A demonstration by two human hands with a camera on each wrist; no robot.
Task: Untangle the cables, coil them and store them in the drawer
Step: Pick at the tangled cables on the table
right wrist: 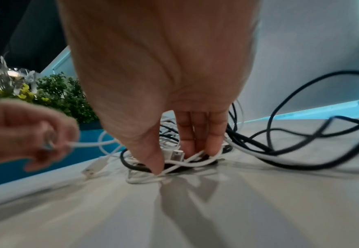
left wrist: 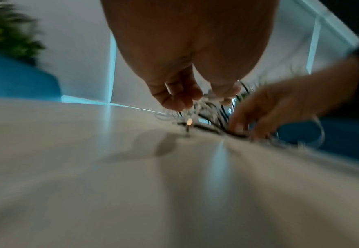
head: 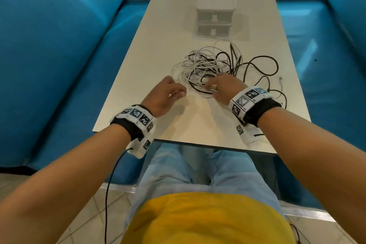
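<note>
The cables (head: pixel 213 65), white and black, lay in one knotted heap on the table (head: pixel 138 65), just in front of the little drawer box (head: pixel 215 12), whose two drawers were both closed; nothing was sorted yet. The right hand (head: pixel 221 89) reached down into the near edge of the heap, thumb and fingertips (right wrist: pixel 195 147) pinching a white strand beside a plug (right wrist: pixel 177 155), probably to hold the knot still. The left hand (head: pixel 166 95) hovered just beside the heap with fingers curled round a thin white cable (right wrist: pixel 89 144), seemingly drawing one end clear so it could be worked free from the rest.
</note>
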